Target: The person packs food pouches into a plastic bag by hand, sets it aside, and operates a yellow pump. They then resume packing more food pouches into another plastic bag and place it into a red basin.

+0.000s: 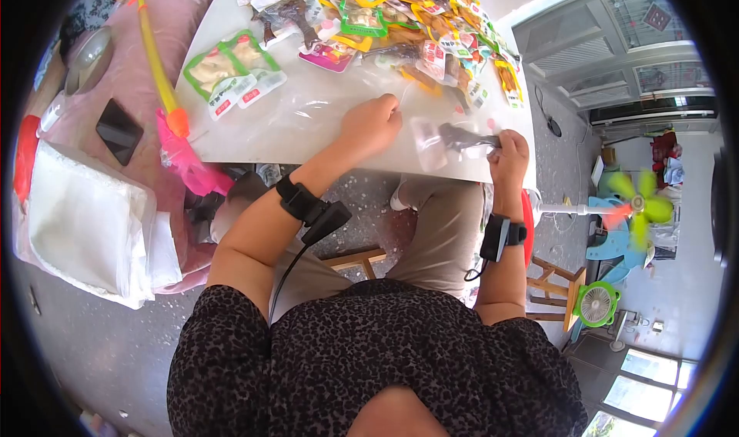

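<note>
My right hand (509, 160) pinches one end of a clear plastic packet (460, 138) with a dark, elongated piece of food inside, just above the near right part of the white table (258, 141). My left hand (372, 126) is closed, knuckles up, over the table to the left of that packet; what its fingers hold, if anything, is hidden. Beyond both hands lies a heap of snack packets (419, 21) in yellow, green and clear wrapping. A green-edged double packet (232, 71) of pale food rests apart from the heap, toward the left.
Left of the table, a pink-covered surface bears a black phone (119, 131) and a grey bowl (89, 60). A yellow tube-like object (159, 68) and a pink plastic bag (187, 160) lie along the table's left edge. Fans, one with green blades (637, 204), stand at the right.
</note>
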{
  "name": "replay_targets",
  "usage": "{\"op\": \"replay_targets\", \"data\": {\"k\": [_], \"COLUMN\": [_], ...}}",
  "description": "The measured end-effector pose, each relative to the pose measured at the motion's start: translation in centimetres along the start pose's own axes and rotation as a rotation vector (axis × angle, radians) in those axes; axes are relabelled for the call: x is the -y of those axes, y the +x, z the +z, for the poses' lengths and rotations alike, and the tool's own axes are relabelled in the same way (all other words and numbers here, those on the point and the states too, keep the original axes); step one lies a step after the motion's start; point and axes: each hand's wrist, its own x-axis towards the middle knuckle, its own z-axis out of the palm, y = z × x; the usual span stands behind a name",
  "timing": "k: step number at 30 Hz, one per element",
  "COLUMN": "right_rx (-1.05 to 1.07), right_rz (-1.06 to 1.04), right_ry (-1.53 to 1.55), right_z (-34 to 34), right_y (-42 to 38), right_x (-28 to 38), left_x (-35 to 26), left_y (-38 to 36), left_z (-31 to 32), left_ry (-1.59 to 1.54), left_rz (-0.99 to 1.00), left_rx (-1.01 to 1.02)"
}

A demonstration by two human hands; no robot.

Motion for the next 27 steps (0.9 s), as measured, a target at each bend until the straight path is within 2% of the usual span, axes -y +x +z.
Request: {"op": "replay_targets", "data": {"k": [2, 9, 13, 16, 19, 23, 26, 27], "right_rx": [-0.116, -0.113, -0.118, -0.131, -0.089, -0.034, -0.037, 0.052], "right_rz": [-0.067, -0.23, -0.226, -0.139, -0.035, 0.011, 0.161, 0.203], "right_ry": [0.074, -0.1, -0.19, -0.122, -0.088, -0.027, -0.007, 0.045], "right_z": [-1.1, 1.4, 1.4, 2.0, 3.0, 3.6, 4.7, 4.5], "right_y": [-0.9, -2.1, -1.7, -1.8, -2.7, -3.5, -4.5, -4.5], "right_x": [0.8, 1.4, 1.2, 1.2, 0.1, -1.2, -0.8, -0.8], "left_x": [0.0, -0.9, -1.3, -2.4, -1.7, -1.7, -1.7, -1.5], "left_y": [-0.1, -0.5, -0.8, -1.4, -1.0, -0.6, -0.6, -0.5], "left_z": [0.3, 0.7, 0.9, 1.1, 2.1, 1.2, 0.6, 0.5], "left_ry": [-0.008, -0.051, -0.084, -0.017, 0.047, 0.119, 0.185, 0.206], "left_rz": [0.001, 0.05, 0.085, 0.173, 0.252, 0.229, 0.215, 0.2], "left_rx": [0.044, 0.029, 0.016, 0.045, -0.062, -0.097, -0.088, -0.064]}}
